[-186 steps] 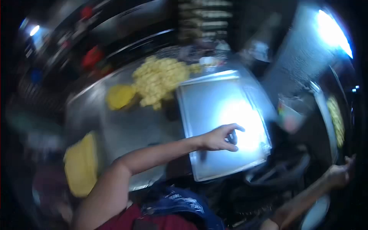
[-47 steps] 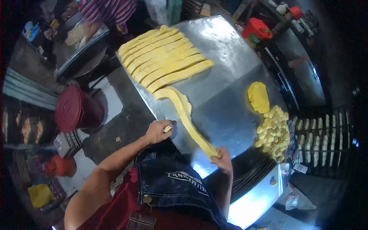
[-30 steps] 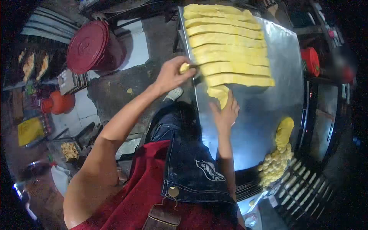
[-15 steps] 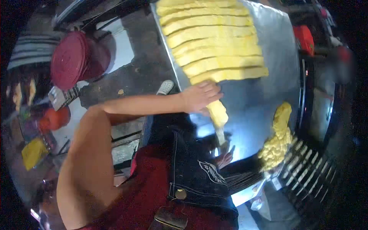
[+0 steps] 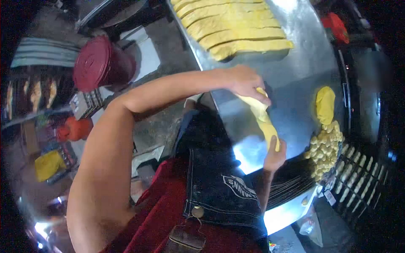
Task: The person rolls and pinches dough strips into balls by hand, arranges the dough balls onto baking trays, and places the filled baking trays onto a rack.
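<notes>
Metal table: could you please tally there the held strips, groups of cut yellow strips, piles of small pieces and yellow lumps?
Held strip: 1
Group of cut strips: 1
Pile of small pieces: 1
Yellow lump: 1
Total: 4

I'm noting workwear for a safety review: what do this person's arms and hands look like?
The left hand and right hand show no gloves. The left arm is bare past the elbow. Beside it are a dark red top and dark apron with white lettering.

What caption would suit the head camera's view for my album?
Left hand and right hand hold a strip of yellow dough over a metal table, near a row of strips.
</notes>
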The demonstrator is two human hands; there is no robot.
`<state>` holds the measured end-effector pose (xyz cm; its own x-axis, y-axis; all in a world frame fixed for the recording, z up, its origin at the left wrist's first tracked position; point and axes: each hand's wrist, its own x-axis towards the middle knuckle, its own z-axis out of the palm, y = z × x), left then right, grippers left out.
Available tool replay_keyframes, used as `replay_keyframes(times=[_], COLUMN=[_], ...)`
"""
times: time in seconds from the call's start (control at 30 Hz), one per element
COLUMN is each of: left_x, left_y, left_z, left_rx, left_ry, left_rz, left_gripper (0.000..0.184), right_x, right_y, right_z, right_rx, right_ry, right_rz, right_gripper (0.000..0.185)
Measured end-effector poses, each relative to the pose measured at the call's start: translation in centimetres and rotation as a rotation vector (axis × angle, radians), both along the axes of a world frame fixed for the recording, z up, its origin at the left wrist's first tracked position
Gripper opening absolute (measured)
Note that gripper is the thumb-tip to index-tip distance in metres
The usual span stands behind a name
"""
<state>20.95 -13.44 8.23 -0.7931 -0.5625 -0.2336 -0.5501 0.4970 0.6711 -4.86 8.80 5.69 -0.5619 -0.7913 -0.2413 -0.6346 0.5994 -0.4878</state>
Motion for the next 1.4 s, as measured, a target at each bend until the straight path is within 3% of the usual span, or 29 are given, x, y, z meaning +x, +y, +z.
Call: replay_keyframes(times=[0.03, 0.1, 0.13, 0.17, 0.23, 0.27, 0.4, 0.47, 0.5, 0.57, 0.63, 0.7, 0.73, 0.77, 0.8, 0.83, 0.87, 0.9, 0.97, 1.0, 1.03, 1.07, 1.13, 1.2, 1.3, 1.37, 1.4], left_x=[0.5, 1.7, 1.9, 2.2, 2.1, 1.9, -1.3, -2.2, -3.1, -4.7, -5.6, -6.4, -6.5, -5.2, -3.9, -3.2, -3.0, -2.0, -3.7, -4.6, -5.5, -6.0, -6.1, -6.6, -6.1, -5.1, -4.3], left_y=[0.8, 3.0, 4.6, 5.5, 7.0, 6.1, -1.5, -4.0, -4.8, -6.5, -5.4, -2.3, -0.5, 1.0, 2.5, 4.0, 4.4, 3.7, 2.7, 1.9, 1.0, 0.3, -1.1, -1.6, -0.5, 1.2, 2.5], left_z=[-2.0, -7.1, -7.8, -9.0, -12.5, -13.1, -11.4, -11.8, -12.0, -11.8, -12.7, -13.2, -13.8, -12.7, -11.4, -11.8, -12.4, -12.4, -13.7, -14.1, -14.5, -14.7, -13.4, -12.4, -11.2, -10.7, -10.8], left_rx=[0.013, -0.603, -0.650, -0.622, -0.795, -0.840, -0.638, -0.604, -0.598, -0.521, -0.599, -0.617, -0.632, -0.488, -0.340, -0.430, -0.339, -0.424, -0.436, -0.434, -0.539, -0.646, -0.560, -0.454, -0.330, -0.256, -0.280], left_ry=[-0.009, -0.234, -0.240, -0.255, 0.058, 0.031, -0.112, 0.136, 0.137, 0.060, 0.073, 0.074, 0.077, 0.165, 0.248, 0.381, 0.395, 0.367, 0.407, 0.405, 0.348, 0.288, 0.273, 0.277, 0.290, 0.257, 0.333], left_rz=[0.018, 0.017, 0.060, 0.083, 0.218, 0.195, 0.007, 0.078, 0.084, 0.216, 0.328, 0.295, 0.248, 0.219, 0.195, 0.234, 0.152, 0.073, 0.150, 0.152, 0.140, 0.126, 0.097, 0.102, 0.139, 0.128, 0.189], left_gripper=[0.068, 0.070, 0.081, 0.081, 0.086, 0.094, 0.103, 0.102, 0.102, 0.093, 0.066, 0.052, 0.046, 0.056, 0.068, 0.088, 0.094, 0.088, 0.064, 0.064, 0.053, 0.043, 0.042, 0.047, 0.047, 0.050, 0.050], right_x=[-0.7, -2.9, -3.3, -3.1, -2.6, -2.2, -5.7, -10.6, -14.8, -16.5, -16.0, -13.6, -8.6, -4.1, -5.3, -5.8, -6.2, -4.7, -2.6, -3.3, -4.2, -5.8, -9.0, -9.6, -9.6, -11.9, -11.2], right_y=[1.1, 4.1, 6.1, 6.7, 7.5, 7.0, 0.0, -2.4, -3.1, -5.1, -5.7, -3.6, -2.8, -2.1, 1.4, 3.8, 6.1, 6.5, 3.0, 0.9, -0.8, -1.8, -3.7, -4.1, -3.3, -0.8, -0.1], right_z=[-1.2, -5.9, -8.6, -9.4, -10.9, -10.5, -11.5, -13.6, -16.4, -17.3, -15.3, -16.1, -13.5, -10.3, -11.8, -13.8, -15.7, -16.4, -15.0, -14.8, -14.6, -14.3, -13.7, -12.9, -12.7, -15.1, -13.6], right_rx=[0.013, 0.191, -0.063, -0.120, -0.129, -0.111, -0.021, -0.003, -0.044, -0.107, -0.008, -0.305, -0.271, -0.233, -0.019, -0.004, 0.014, -0.170, -0.137, -0.142, -0.148, -0.171, -0.238, -0.150, 0.165, -0.201, -0.065], right_ry=[-0.009, 0.465, 0.616, 0.753, 0.715, 0.654, 0.658, 0.697, 0.727, 0.752, 0.813, 0.792, 0.571, 0.347, 0.415, 0.514, 0.613, 0.744, 0.806, 0.781, 0.756, 0.874, 1.147, 1.211, 1.103, 1.094, 0.727], right_rz=[0.018, 0.239, 0.299, 0.382, 0.445, 0.416, 0.323, 0.324, 0.338, 0.351, 0.517, 0.657, 0.543, 0.432, 0.400, 0.386, 0.368, 0.363, 0.327, 0.282, 0.234, 0.353, 0.570, 0.561, 0.318, 0.619, 0.498], right_gripper=[0.037, 0.052, 0.070, 0.078, 0.081, 0.081, 0.082, 0.079, 0.074, 0.070, 0.063, 0.060, 0.060, 0.061, 0.062, 0.063, 0.065, 0.067, 0.070, 0.070, 0.071, 0.069, 0.067, 0.056, 0.057, 0.058, 0.059])
